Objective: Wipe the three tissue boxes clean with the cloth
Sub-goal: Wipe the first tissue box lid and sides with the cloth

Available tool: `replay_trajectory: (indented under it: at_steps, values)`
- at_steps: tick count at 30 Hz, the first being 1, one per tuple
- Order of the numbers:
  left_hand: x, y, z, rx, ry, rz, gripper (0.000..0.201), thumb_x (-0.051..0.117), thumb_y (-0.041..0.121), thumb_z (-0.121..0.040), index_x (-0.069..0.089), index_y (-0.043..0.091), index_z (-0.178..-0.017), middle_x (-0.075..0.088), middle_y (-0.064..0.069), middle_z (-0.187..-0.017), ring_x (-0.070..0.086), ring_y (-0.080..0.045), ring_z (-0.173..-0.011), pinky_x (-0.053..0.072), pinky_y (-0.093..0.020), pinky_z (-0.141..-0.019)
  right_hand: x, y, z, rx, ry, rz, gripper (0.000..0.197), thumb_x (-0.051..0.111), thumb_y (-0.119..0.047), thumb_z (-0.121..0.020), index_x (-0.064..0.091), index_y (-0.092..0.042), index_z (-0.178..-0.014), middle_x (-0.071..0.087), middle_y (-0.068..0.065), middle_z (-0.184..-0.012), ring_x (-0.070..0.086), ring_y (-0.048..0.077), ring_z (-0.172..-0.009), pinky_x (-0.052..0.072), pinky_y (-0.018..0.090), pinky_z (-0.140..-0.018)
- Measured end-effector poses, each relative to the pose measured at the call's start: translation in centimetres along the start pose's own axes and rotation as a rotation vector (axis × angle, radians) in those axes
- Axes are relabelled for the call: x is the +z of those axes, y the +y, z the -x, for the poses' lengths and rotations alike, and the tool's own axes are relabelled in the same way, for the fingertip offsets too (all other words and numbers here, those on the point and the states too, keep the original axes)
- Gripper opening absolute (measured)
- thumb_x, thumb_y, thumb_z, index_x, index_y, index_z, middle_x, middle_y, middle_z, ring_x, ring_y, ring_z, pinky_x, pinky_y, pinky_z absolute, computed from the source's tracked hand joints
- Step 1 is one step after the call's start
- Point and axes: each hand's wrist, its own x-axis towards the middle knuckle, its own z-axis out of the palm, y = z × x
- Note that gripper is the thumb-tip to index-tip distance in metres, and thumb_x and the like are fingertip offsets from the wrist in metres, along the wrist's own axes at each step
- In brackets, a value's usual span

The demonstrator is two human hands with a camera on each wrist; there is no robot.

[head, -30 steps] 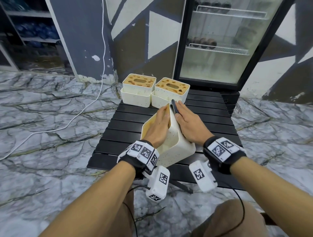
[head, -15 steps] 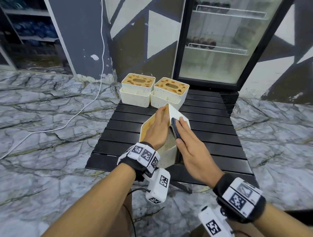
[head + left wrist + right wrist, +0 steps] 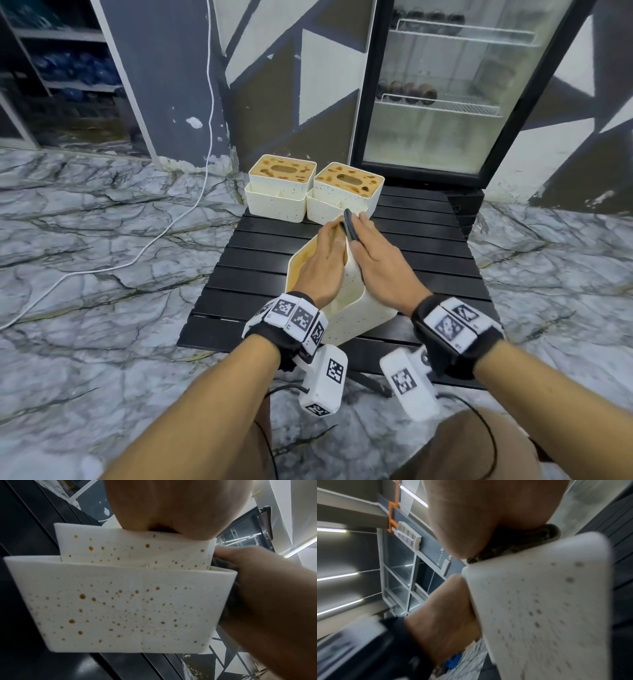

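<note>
A white tissue box (image 3: 356,308) speckled with brown spots stands tilted on the black slatted table (image 3: 428,260). My left hand (image 3: 323,263) lies over its stained top face and grips the far edge, thumb on the side. My right hand (image 3: 376,260) presses a dark cloth (image 3: 350,226) against the box's right side near the far end, and the cloth's edge sticks up between thumb and fingers. In the left wrist view the spotted box (image 3: 128,608) fills the picture. The right wrist view shows the cloth (image 3: 513,547) squeezed between palm and box (image 3: 547,601). Two more stained boxes (image 3: 279,185) (image 3: 346,192) sit side by side at the table's back edge.
A glass-door fridge (image 3: 445,85) stands right behind the table. A white cable (image 3: 164,236) trails over the marble floor on the left. Shelves with blue bottles (image 3: 68,68) are at the far left. My knees are just below the table's near edge.
My right hand has slid the cloth along the box's side, from near me back up to the far end. The left hand keeps its hold, and the box has turned slightly.
</note>
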Motion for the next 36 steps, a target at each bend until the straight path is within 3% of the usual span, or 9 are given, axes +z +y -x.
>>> replay_trajectory:
  at_steps: [6, 10, 13, 18, 22, 27, 30, 33, 36]
  values:
    - [0.3, -0.1, -0.1, 0.009, -0.026, 0.003, 0.047, 0.019, 0.061, -0.1, 0.027, 0.045, -0.144, 0.053, 0.006, -0.131, 0.054, -0.021, -0.12, 0.04, -0.049, -0.108, 1.0, -0.1, 5.8, -0.027, 0.03, -0.045, 0.052, 0.032, -0.024, -0.103, 0.012, -0.028, -0.15, 0.002, -0.016, -0.156, 0.0, -0.003, -0.143, -0.003, -0.003, -0.102]
    - [0.1, 0.0, 0.1, 0.021, -0.027, -0.013, 0.048, 0.019, 0.056, -0.104, 0.026, 0.04, -0.148, 0.049, 0.007, -0.141, 0.05, -0.019, -0.128, 0.037, -0.047, -0.112, 0.7, 0.0, 4.3, -0.037, 0.01, -0.016, 0.052, 0.031, -0.025, -0.103, 0.013, -0.025, -0.152, 0.005, -0.011, -0.158, 0.001, -0.001, -0.144, -0.003, -0.001, -0.104]
    - [-0.1, 0.0, 0.1, 0.029, -0.013, -0.028, 0.045, 0.02, 0.045, -0.107, 0.025, 0.036, -0.151, 0.046, 0.007, -0.144, 0.046, -0.015, -0.131, 0.034, -0.038, -0.113, 0.1, 0.2, 1.7, -0.024, -0.016, 0.017, 0.051, 0.03, -0.026, -0.103, 0.015, -0.023, -0.152, 0.007, -0.007, -0.159, 0.003, 0.004, -0.145, 0.0, 0.008, -0.108]
    - [-0.7, 0.2, 0.1, 0.005, -0.014, -0.001, 0.047, 0.021, 0.048, -0.107, 0.023, 0.035, -0.152, 0.042, 0.015, -0.131, 0.042, -0.004, -0.115, 0.029, -0.024, -0.098, -0.7, 0.6, -1.8, -0.023, -0.058, 0.038, 0.05, 0.031, -0.024, -0.103, 0.018, -0.022, -0.151, 0.014, -0.006, -0.158, 0.01, 0.007, -0.145, 0.004, 0.013, -0.111]
    - [-1.0, 0.3, 0.2, -0.01, -0.02, 0.002, 0.044, 0.022, 0.051, -0.107, 0.028, 0.038, -0.148, 0.049, 0.011, -0.125, 0.05, -0.012, -0.113, 0.033, -0.028, -0.091, -1.1, 1.2, -3.4, -0.035, -0.022, 0.054, 0.044, 0.034, -0.021, -0.101, 0.033, -0.021, -0.145, 0.041, -0.003, -0.145, 0.038, 0.014, -0.131, 0.023, 0.021, -0.107]
    - [-1.5, 0.6, 0.0, -0.007, -0.063, -0.079, 0.04, 0.025, 0.049, -0.107, 0.031, 0.041, -0.145, 0.054, 0.002, -0.124, 0.053, -0.017, -0.105, 0.036, -0.032, -0.087, -1.5, 4.1, -4.1, 0.039, -0.003, 0.16, 0.034, 0.037, -0.025, -0.098, 0.047, -0.03, -0.129, 0.058, 0.002, -0.121, 0.049, 0.031, -0.11, 0.038, 0.049, -0.1]
    - [-2.0, 0.5, -0.4, -0.008, -0.063, -0.135, 0.037, 0.026, 0.052, -0.106, 0.034, 0.046, -0.141, 0.062, -0.004, -0.12, 0.057, -0.022, -0.105, 0.042, -0.04, -0.093, -1.7, 6.0, -3.4, 0.064, -0.024, 0.247, 0.032, 0.04, -0.016, -0.098, 0.05, -0.022, -0.128, 0.059, 0.007, -0.121, 0.05, 0.032, -0.111, 0.035, 0.045, -0.103]
    - [-2.2, 0.2, -0.9, 0.022, -0.078, -0.212, 0.035, 0.026, 0.055, -0.104, 0.033, 0.052, -0.138, 0.065, -0.002, -0.112, 0.058, -0.023, -0.103, 0.041, -0.048, -0.101, -1.5, 8.5, -2.3, 0.161, -0.061, 0.34, 0.034, 0.041, -0.017, -0.097, 0.047, -0.024, -0.13, 0.058, 0.007, -0.122, 0.047, 0.035, -0.112, 0.037, 0.044, -0.099]
    - [-2.0, 0.2, -1.1, 0.097, -0.128, -0.377, 0.038, 0.029, 0.046, -0.104, 0.035, 0.045, -0.141, 0.062, 0.003, -0.078, 0.056, -0.019, -0.082, 0.04, -0.048, -0.096, -1.1, 10.8, -0.8, 0.246, -0.124, 0.439, 0.032, 0.041, -0.018, -0.097, 0.047, -0.022, -0.128, 0.056, 0.008, -0.122, 0.044, 0.035, -0.109, 0.037, 0.044, -0.097]
